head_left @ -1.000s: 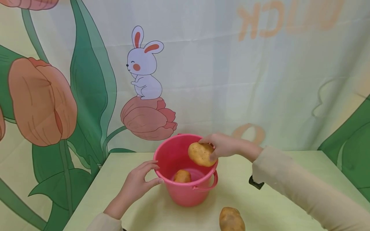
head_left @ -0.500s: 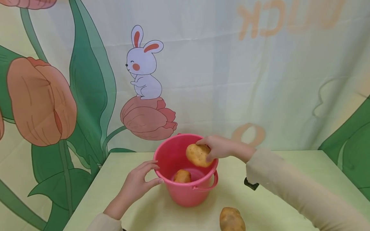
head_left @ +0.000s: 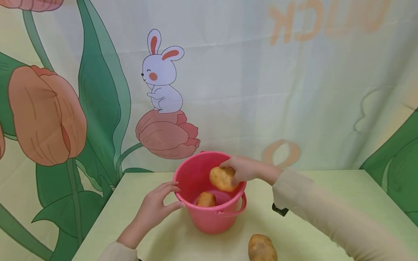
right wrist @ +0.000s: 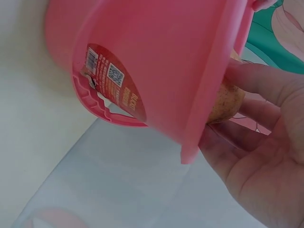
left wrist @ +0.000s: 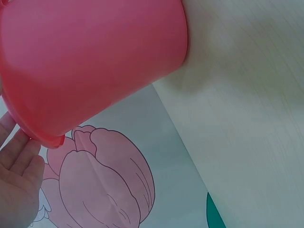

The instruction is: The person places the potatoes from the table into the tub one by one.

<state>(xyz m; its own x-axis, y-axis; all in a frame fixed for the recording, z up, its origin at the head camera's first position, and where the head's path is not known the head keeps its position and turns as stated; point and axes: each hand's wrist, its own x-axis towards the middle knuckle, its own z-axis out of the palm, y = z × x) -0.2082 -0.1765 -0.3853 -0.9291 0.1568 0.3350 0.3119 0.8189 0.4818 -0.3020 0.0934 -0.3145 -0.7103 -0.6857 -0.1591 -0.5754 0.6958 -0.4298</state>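
A pink bucket (head_left: pixel 209 219) stands upright on the table, its handle hanging at the front right. My left hand (head_left: pixel 156 203) holds its left rim, fingertips over the edge and thumb at the front; in the left wrist view those fingers (left wrist: pixel 21 156) meet the rim. My right hand (head_left: pixel 243 169) grips a yellow potato (head_left: pixel 222 179) between thumb and fingers, inside the bucket's mouth at the right. The right wrist view shows this potato (right wrist: pixel 227 102) partly hidden behind the rim. A browner potato (head_left: pixel 206 199) lies in the bucket, its lower part hidden by the front wall.
Another potato (head_left: pixel 262 248) lies on the pale table (head_left: pixel 313 232) in front of the bucket, cut off by the frame's lower edge. Behind the table hangs a printed curtain (head_left: pixel 235 90) with a rabbit and tulips. A red label (right wrist: pixel 114 78) is on the bucket's side.
My right hand has moved left and slightly down with the yellow potato, further into the bucket's mouth. The left hand, bucket and other potatoes have stayed in place.
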